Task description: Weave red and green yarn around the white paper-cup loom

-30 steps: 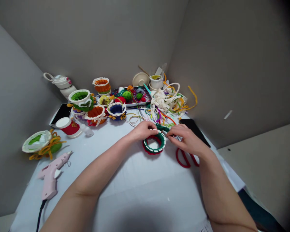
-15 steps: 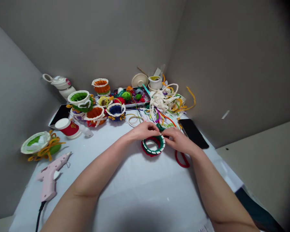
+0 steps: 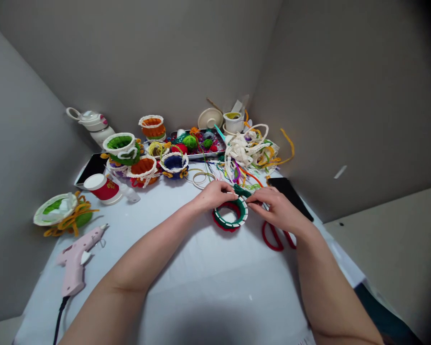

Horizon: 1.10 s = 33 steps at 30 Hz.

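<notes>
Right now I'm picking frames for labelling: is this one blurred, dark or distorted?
Head view: wide-angle bending at the wall edges; dark vignette at the right border; soft shadow on the table at the bottom; left hand, right hand and woven ring look sharp.

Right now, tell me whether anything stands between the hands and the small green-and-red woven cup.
Nothing visible does. The left hand holds the woven cup at its far rim, and the right hand pinches the green strand running off that rim.
</notes>
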Each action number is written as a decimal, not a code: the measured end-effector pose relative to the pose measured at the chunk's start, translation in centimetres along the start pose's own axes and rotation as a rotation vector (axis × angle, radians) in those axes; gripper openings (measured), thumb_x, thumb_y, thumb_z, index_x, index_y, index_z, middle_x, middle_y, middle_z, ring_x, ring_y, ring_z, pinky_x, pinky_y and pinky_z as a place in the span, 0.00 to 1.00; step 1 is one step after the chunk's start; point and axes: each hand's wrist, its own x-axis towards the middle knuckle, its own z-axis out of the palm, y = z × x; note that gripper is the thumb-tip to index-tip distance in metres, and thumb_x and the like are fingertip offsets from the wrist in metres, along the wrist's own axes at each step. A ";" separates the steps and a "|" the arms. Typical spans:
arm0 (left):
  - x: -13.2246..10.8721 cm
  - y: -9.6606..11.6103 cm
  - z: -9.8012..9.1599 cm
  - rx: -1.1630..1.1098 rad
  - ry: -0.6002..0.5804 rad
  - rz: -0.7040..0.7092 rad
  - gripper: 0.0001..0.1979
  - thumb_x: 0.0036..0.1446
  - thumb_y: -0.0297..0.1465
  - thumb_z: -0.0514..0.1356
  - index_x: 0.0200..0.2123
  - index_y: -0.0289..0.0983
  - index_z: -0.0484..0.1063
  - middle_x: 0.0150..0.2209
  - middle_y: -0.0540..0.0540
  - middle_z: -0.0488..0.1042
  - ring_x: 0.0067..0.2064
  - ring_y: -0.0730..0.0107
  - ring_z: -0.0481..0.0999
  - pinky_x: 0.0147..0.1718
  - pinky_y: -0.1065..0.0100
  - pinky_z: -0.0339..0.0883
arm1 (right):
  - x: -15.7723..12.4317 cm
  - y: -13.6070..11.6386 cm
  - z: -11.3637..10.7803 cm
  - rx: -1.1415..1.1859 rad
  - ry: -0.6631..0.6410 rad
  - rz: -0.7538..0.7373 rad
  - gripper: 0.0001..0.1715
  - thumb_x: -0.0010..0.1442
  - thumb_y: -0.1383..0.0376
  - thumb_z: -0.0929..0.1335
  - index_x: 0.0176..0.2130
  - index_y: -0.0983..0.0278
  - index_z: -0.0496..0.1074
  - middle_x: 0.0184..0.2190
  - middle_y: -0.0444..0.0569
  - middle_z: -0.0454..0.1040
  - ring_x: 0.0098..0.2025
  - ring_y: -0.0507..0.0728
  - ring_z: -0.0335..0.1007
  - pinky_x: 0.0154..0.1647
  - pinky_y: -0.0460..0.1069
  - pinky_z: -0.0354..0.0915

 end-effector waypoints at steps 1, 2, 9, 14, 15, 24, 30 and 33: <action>0.0 0.0 0.0 0.003 -0.001 0.003 0.13 0.45 0.38 0.63 0.27 0.32 0.73 0.23 0.51 0.69 0.25 0.77 0.65 0.26 0.72 0.59 | -0.1 -0.1 0.0 -0.002 0.019 0.004 0.08 0.64 0.65 0.64 0.38 0.61 0.74 0.32 0.47 0.77 0.36 0.56 0.71 0.44 0.53 0.59; 0.0 0.0 0.1 0.006 -0.002 0.007 0.13 0.45 0.38 0.63 0.27 0.32 0.73 0.23 0.51 0.69 0.25 0.77 0.65 0.26 0.72 0.58 | -0.1 -0.1 0.0 -0.004 0.038 0.008 0.08 0.64 0.65 0.64 0.38 0.61 0.73 0.33 0.48 0.77 0.36 0.56 0.70 0.45 0.53 0.59; 0.3 -0.5 0.2 0.025 0.005 0.031 0.13 0.46 0.39 0.63 0.28 0.33 0.73 0.24 0.51 0.70 0.26 0.76 0.66 0.26 0.72 0.58 | 0.3 -1.0 0.8 -0.021 0.077 -0.021 0.06 0.64 0.64 0.65 0.37 0.61 0.72 0.31 0.48 0.75 0.36 0.56 0.69 0.45 0.54 0.58; 0.4 -0.7 0.1 0.024 0.011 0.041 0.14 0.46 0.39 0.63 0.28 0.33 0.73 0.24 0.51 0.70 0.26 0.76 0.66 0.27 0.72 0.59 | 0.2 -1.3 0.5 -0.061 0.042 -0.045 0.06 0.64 0.65 0.65 0.36 0.61 0.71 0.31 0.47 0.75 0.36 0.56 0.69 0.46 0.54 0.57; 0.3 -0.6 0.0 0.025 0.010 0.033 0.14 0.46 0.39 0.63 0.28 0.32 0.73 0.24 0.51 0.70 0.26 0.76 0.66 0.27 0.72 0.59 | 0.1 -1.3 0.2 -0.062 0.035 -0.044 0.06 0.64 0.64 0.65 0.36 0.61 0.71 0.31 0.47 0.75 0.36 0.56 0.69 0.46 0.54 0.57; 0.3 -0.5 -0.7 0.003 -0.041 0.008 0.10 0.45 0.35 0.62 0.26 0.32 0.72 0.25 0.50 0.72 0.27 0.76 0.68 0.28 0.72 0.62 | -0.3 -0.1 -0.2 -0.026 -0.062 -0.016 0.09 0.64 0.66 0.64 0.35 0.61 0.73 0.31 0.47 0.76 0.36 0.56 0.70 0.44 0.53 0.59; 0.0 -0.1 -1.9 0.114 -0.107 -0.001 0.07 0.46 0.33 0.59 0.27 0.35 0.71 0.25 0.52 0.70 0.27 0.76 0.67 0.27 0.74 0.59 | 0.7 0.1 1.4 0.077 -0.095 0.025 0.10 0.62 0.68 0.63 0.32 0.63 0.74 0.27 0.48 0.75 0.31 0.54 0.67 0.34 0.48 0.60; -0.3 0.5 -1.9 0.041 -0.128 0.030 0.08 0.47 0.33 0.60 0.30 0.35 0.72 0.28 0.51 0.73 0.30 0.75 0.69 0.29 0.74 0.62 | 1.0 -0.1 1.9 0.093 -0.060 0.027 0.11 0.62 0.69 0.63 0.32 0.64 0.74 0.27 0.47 0.74 0.30 0.54 0.66 0.33 0.48 0.60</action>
